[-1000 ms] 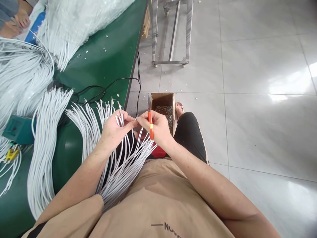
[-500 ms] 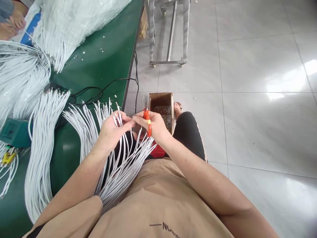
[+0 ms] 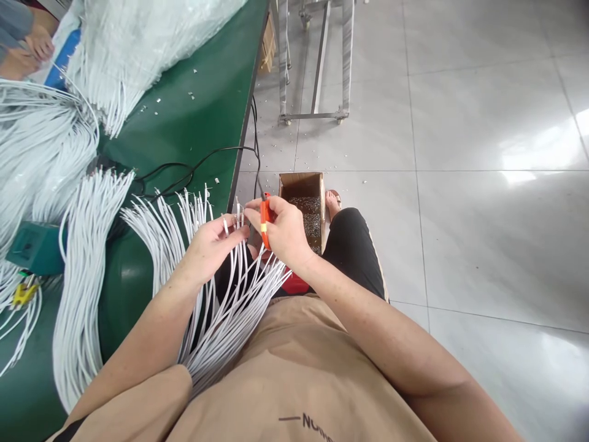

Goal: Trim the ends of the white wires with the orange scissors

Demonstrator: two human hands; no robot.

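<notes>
Left hand [image 3: 214, 245] pinches few white cables [image 3: 235, 261]; right hand [image 3: 285, 232], near their tips, holds orange-handled tool [image 3: 265, 215]. Below grip: loose cable bundle [image 3: 230, 337]. Finished versus remaining: I cannot tell.

Workshop, cable bundles [image 3: 78, 276] on green workbench [image 3: 184, 135], wheeled metal frame [image 3: 316, 115]

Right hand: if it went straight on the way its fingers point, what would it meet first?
Most likely the white wire ends held in the left hand; depth is unclear, so the right hand may already be touching them.
</notes>
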